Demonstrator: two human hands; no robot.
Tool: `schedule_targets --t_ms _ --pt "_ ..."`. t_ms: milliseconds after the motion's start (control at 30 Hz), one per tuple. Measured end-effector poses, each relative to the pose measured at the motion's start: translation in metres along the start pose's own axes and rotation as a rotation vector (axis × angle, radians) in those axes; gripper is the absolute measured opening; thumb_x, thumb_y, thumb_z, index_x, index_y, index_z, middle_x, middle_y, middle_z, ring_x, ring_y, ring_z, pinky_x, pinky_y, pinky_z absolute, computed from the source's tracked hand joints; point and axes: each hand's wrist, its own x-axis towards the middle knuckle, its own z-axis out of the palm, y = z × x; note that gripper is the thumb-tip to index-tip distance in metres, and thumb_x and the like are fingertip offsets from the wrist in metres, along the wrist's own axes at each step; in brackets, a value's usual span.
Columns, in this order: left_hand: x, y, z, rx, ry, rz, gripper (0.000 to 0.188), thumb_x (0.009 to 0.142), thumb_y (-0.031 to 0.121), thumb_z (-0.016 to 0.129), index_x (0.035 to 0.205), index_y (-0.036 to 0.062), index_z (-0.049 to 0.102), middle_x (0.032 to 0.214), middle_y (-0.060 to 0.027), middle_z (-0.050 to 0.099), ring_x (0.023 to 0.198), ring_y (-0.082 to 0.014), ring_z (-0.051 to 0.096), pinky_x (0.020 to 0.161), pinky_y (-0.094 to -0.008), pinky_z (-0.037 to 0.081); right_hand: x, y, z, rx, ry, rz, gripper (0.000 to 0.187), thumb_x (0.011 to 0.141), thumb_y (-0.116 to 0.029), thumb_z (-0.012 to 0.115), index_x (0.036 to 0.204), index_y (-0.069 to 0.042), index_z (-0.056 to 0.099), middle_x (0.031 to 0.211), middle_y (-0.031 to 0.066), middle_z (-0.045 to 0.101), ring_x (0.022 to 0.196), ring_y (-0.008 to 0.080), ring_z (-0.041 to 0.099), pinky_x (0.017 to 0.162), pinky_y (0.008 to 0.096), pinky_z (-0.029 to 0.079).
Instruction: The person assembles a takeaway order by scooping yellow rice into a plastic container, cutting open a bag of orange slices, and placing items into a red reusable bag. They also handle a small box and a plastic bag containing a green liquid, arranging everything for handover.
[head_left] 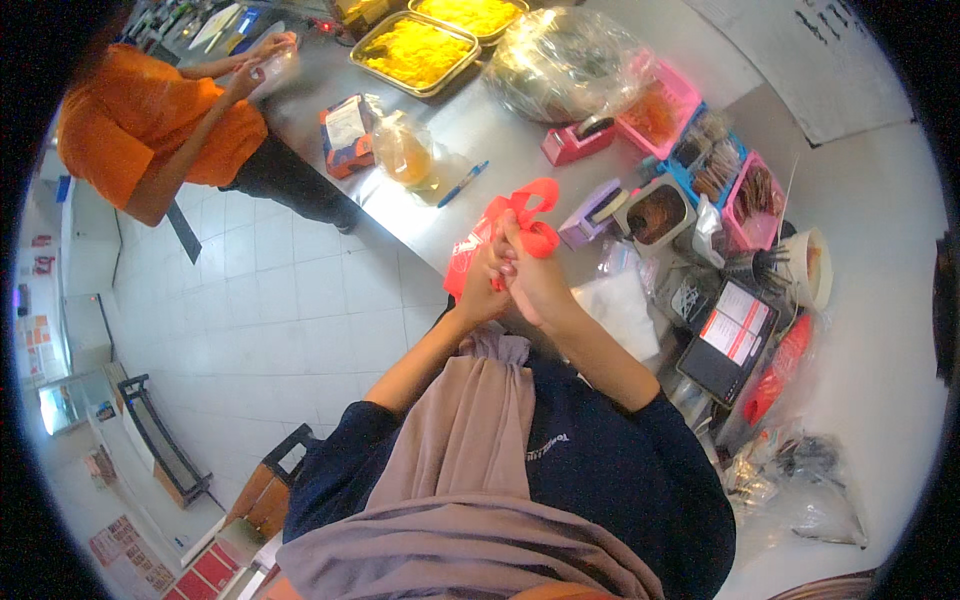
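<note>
Over the near edge of the steel counter (pixel 420 215), a red plastic carrier bag (pixel 478 245) with white print is bunched up, its looped handles (pixel 541 195) sticking out at the top. My left hand (pixel 485 290) is closed around the lower part of the bag. Pressed against it, my right hand (pixel 533 277) grips the bag just below the handles, thumb pointing up. The fingers of both hands overlap, so what lies between them is partly hidden. Beyond the bag, a blue pen (pixel 463 184) lies on the counter near a tied clear bag of amber liquid (pixel 402 152).
Metal trays of yellow food (pixel 416 55) and a large clear bag (pixel 565 65) stand at the back. Tape dispensers, one red (pixel 577 143) and one purple (pixel 590 212), pink baskets (pixel 755 205) and a tablet (pixel 728 340) crowd the right. A person in orange (pixel 165 130) works at the left.
</note>
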Motion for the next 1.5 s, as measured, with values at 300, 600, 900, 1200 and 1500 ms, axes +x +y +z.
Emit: schedule_targets --t_ms 300,600,900,1200,1500 --pt "0.01 0.057 -0.019 -0.327 -0.025 -0.328 0.032 0.092 0.014 0.041 0.117 -0.0055 0.04 0.109 -0.0218 0.049 0.107 -0.0299 0.048 0.093 -0.036 0.037 0.067 -0.09 -0.037 -1.544 -0.743 -0.162 0.056 0.076 -0.011 0.061 0.127 -0.001 0.04 0.115 0.0171 0.051 0.103 0.0303 0.053 0.09 0.036 0.043" --pt "0.003 0.055 -0.025 0.004 -0.316 -0.058 0.017 0.09 0.012 0.044 0.101 -0.0006 0.048 0.095 -0.0168 0.052 0.093 -0.0289 0.052 0.082 -0.0374 0.041 0.192 -0.038 0.044 -1.946 -0.846 -1.207 0.019 0.075 -0.003 0.057 0.093 -0.009 0.062 0.095 0.0039 0.058 0.093 0.0243 0.054 0.083 0.0346 0.045" --pt "0.016 0.066 -0.044 -0.238 -0.58 -0.411 0.016 0.092 0.015 0.042 0.094 0.0006 0.049 0.083 -0.0119 0.051 0.08 -0.0219 0.054 0.071 -0.0342 0.044 0.23 -0.029 0.062 -2.014 -0.986 -0.761 0.009 0.077 -0.009 0.06 0.086 -0.007 0.06 0.077 0.0103 0.058 0.078 0.0261 0.057 0.075 0.036 0.046" --pt "0.019 0.035 -0.047 -0.093 -0.756 -0.313 0.034 0.092 0.02 0.045 0.12 0.0007 0.043 0.109 -0.0188 0.052 0.105 -0.0296 0.05 0.091 -0.0384 0.039 0.235 -0.023 0.07 -1.659 -0.66 -0.759 0.013 0.079 -0.014 0.06 0.088 -0.006 0.06 0.058 0.0112 0.052 0.053 0.0223 0.052 0.053 0.0334 0.041" --pt "0.024 0.021 -0.051 -0.122 -0.832 -0.208 0.032 0.093 0.022 0.043 0.117 0.0006 0.045 0.102 -0.0161 0.054 0.092 -0.0241 0.051 0.078 -0.0336 0.041 0.26 0.004 0.084 -1.638 -0.034 -0.576 0.016 0.079 -0.019 0.061 0.09 -0.008 0.063 0.083 0.0188 0.064 0.078 0.0325 0.063 0.069 0.041 0.048"
